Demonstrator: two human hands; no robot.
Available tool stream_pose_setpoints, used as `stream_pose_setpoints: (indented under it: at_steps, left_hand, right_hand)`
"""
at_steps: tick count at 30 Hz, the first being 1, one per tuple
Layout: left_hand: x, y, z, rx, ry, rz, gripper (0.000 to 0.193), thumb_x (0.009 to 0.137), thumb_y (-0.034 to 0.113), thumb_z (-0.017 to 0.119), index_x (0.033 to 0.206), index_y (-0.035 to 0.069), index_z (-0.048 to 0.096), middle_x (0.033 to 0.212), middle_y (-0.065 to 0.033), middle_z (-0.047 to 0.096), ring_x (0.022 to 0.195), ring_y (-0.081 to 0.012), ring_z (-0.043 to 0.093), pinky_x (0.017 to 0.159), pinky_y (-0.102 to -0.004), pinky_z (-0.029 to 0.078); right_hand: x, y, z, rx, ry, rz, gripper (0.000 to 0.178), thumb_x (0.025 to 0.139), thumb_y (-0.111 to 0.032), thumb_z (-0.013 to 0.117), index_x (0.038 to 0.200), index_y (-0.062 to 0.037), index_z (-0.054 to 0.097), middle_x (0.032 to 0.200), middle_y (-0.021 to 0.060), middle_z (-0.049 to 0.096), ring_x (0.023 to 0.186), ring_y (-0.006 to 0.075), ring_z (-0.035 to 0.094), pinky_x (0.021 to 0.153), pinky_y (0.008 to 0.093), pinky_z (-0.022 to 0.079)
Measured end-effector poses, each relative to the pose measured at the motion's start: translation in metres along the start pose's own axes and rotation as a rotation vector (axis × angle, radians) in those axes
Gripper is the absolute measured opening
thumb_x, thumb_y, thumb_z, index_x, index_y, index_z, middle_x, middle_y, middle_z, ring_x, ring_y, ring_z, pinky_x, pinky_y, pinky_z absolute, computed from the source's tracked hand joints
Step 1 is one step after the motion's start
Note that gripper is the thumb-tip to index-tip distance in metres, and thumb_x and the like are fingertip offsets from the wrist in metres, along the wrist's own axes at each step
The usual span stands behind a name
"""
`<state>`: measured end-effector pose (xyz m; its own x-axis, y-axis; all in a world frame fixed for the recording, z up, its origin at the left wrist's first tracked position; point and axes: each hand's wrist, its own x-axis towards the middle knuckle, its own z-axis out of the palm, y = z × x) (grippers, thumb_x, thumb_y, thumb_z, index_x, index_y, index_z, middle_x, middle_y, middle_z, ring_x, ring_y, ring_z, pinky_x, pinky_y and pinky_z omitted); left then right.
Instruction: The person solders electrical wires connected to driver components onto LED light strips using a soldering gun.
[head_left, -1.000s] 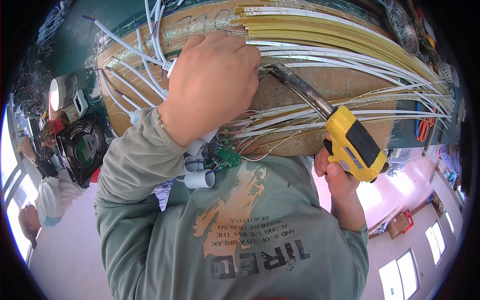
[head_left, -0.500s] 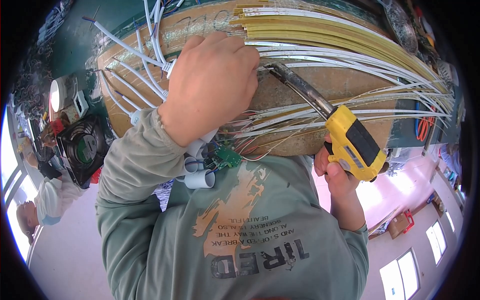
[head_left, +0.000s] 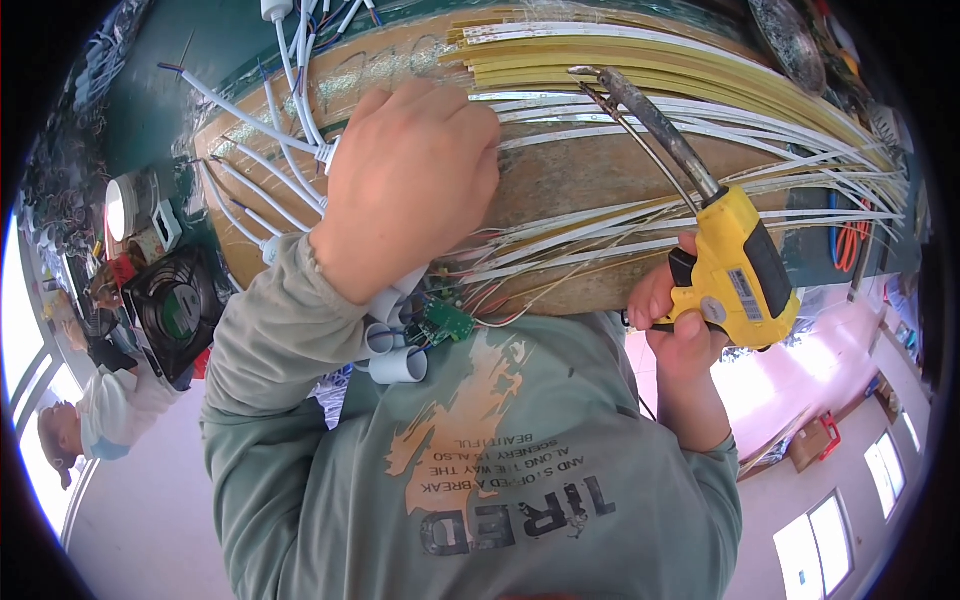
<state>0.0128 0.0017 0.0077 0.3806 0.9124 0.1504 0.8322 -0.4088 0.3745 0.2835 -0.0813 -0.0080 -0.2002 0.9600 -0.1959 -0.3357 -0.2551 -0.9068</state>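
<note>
My left hand (head_left: pixel 415 185) is curled over the work board (head_left: pixel 590 175), back of the hand up. Its fingertips are hidden, and so is whatever they pinch. White strips (head_left: pixel 560 128) run right from beside its fingers. White cables (head_left: pixel 245 115) with bare wire ends fan out to its left. Below the wrist lie a green circuit board (head_left: pixel 445 320) with thin wires and several short white tubes (head_left: pixel 398 366). My right hand (head_left: pixel 685 320) is wrapped round a yellow and black soldering gun (head_left: pixel 735 265). Its metal tip is raised over the strips, apart from my left hand.
A bundle of yellow-edged strips (head_left: pixel 600 65) lies along the far side. A black fan (head_left: pixel 175 315) stands at the left, near a person (head_left: pixel 105 410). Orange cable (head_left: pixel 848 245) lies at the right, and a dark metal dish (head_left: pixel 785 45) sits at the far right.
The soldering gun has moved right and away, its tip lifting off the strip beside my left hand. My left hand has shifted slightly left.
</note>
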Motion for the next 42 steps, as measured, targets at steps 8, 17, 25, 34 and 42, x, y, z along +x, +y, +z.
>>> stream_pose_setpoints:
  at_steps: [8, 17, 25, 34, 42]
  left_hand:
    - [0.001, 0.001, -0.002, 0.000, -0.031, -0.006, 0.003, 0.077, 0.011, 0.065, 0.078, 0.008, 0.064, 0.080, -0.0065, 0.062, 0.082, -0.0291, 0.060, 0.075, -0.0400, 0.045]
    - [-0.002, 0.003, -0.013, 0.058, -0.096, -0.009, 0.013, 0.077, 0.014, 0.068, 0.089, 0.007, 0.065, 0.088, -0.0077, 0.064, 0.088, -0.0296, 0.060, 0.080, -0.0405, 0.045]
    - [-0.011, -0.007, -0.037, 0.158, -0.221, 0.055, 0.020, 0.077, 0.014, 0.070, 0.096, 0.007, 0.066, 0.092, -0.0077, 0.062, 0.089, -0.0299, 0.060, 0.081, -0.0391, 0.047]
    - [-0.041, 0.040, -0.093, 0.024, -0.364, 0.306, 0.025, 0.077, 0.016, 0.072, 0.099, 0.004, 0.066, 0.085, -0.0064, 0.056, 0.072, -0.0217, 0.059, 0.061, -0.0341, 0.047]
    - [-0.032, 0.004, -0.081, -0.147, -0.262, 0.191, 0.025, 0.083, 0.022, 0.071, 0.103, 0.007, 0.068, 0.091, -0.0089, 0.065, 0.080, -0.0285, 0.065, 0.068, -0.0370, 0.052]
  right_hand:
    - [-0.002, 0.007, -0.006, 0.011, -0.012, 0.004, 0.078, 0.085, -0.041, 0.075, 0.139, 0.0013, 0.038, 0.076, 0.0030, 0.053, 0.061, 0.0131, 0.051, 0.054, 0.0288, 0.046]
    - [-0.002, 0.010, -0.009, 0.048, -0.051, -0.018, 0.077, 0.086, -0.037, 0.074, 0.140, 0.0024, 0.037, 0.077, 0.0037, 0.053, 0.063, 0.0135, 0.050, 0.057, 0.0286, 0.045]
    - [-0.003, 0.013, -0.010, 0.065, -0.050, -0.076, 0.074, 0.087, -0.036, 0.074, 0.140, 0.0017, 0.038, 0.076, 0.0041, 0.053, 0.061, 0.0136, 0.050, 0.056, 0.0287, 0.044]
    - [-0.004, 0.004, -0.015, 0.081, 0.049, -0.201, 0.076, 0.085, -0.046, 0.074, 0.137, -0.0033, 0.040, 0.071, 0.0011, 0.050, 0.055, 0.0148, 0.051, 0.051, 0.0304, 0.044]
    - [0.005, 0.011, -0.020, 0.129, 0.010, -0.162, 0.085, 0.082, -0.043, 0.079, 0.140, 0.0004, 0.035, 0.074, 0.0023, 0.051, 0.062, 0.0160, 0.051, 0.054, 0.0315, 0.046]
